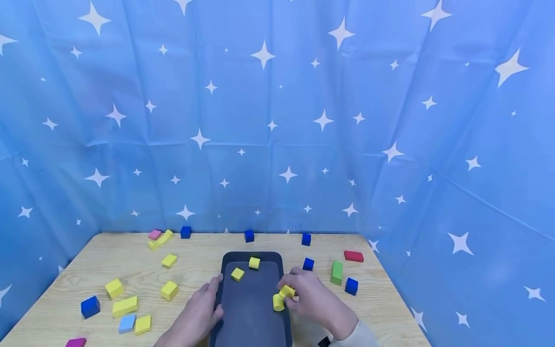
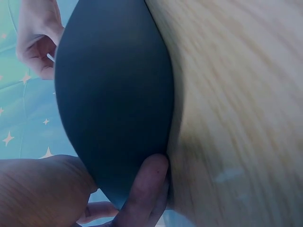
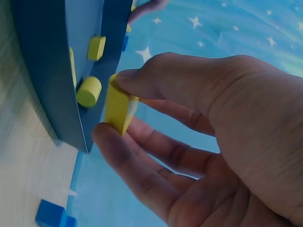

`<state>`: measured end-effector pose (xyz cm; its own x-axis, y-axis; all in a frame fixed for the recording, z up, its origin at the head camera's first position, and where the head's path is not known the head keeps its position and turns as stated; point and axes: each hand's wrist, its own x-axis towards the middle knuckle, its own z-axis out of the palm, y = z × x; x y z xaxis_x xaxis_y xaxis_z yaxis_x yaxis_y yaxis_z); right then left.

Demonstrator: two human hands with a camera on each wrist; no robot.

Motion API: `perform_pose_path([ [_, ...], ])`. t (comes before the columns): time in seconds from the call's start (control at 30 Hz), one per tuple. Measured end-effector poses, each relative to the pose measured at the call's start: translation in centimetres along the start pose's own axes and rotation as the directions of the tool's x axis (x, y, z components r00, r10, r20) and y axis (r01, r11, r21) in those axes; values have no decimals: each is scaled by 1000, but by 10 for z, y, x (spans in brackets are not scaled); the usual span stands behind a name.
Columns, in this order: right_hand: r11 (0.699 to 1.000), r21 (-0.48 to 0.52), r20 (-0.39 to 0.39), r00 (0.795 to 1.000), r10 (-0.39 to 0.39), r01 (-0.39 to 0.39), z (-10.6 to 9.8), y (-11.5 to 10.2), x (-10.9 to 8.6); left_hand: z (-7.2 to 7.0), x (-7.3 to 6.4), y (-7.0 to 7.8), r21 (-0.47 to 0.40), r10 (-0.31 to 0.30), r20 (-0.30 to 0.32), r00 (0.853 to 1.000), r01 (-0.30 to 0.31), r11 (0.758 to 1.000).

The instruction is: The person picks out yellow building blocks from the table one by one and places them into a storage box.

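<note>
A dark grey tray (image 1: pixel 251 327) lies lengthwise on the table. My left hand (image 1: pixel 197 308) holds its left rim, with a finger (image 2: pixel 149 182) against the outer wall in the left wrist view. Over the tray's right rim, my right hand (image 1: pixel 314 301) pinches a yellow block (image 3: pixel 119 106) between thumb and fingertips. Just beside that block is a yellow cylinder (image 1: pixel 278 303) by the tray's right wall. Farther back in the tray lie another yellow cylinder (image 1: pixel 254 263) and a flat yellow block (image 1: pixel 237 274).
Left of the tray are several yellow blocks (image 1: pixel 125 306), a blue cube (image 1: pixel 90 307) and a light blue block (image 1: pixel 127 324). On the right stand a green block (image 1: pixel 336 272), a red block (image 1: pixel 353 256) and blue cubes (image 1: pixel 351 286). A starry blue curtain (image 1: pixel 269 183) hangs behind the table.
</note>
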<state>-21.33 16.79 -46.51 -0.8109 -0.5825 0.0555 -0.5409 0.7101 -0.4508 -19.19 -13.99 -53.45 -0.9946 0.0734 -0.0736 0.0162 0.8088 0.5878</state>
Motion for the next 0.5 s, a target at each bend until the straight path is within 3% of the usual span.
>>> perform_pose_path([
  [0.5,998,12,77,995,-60,59,26,-21,5,0,2,1,-1,-44,20,999,44,999],
])
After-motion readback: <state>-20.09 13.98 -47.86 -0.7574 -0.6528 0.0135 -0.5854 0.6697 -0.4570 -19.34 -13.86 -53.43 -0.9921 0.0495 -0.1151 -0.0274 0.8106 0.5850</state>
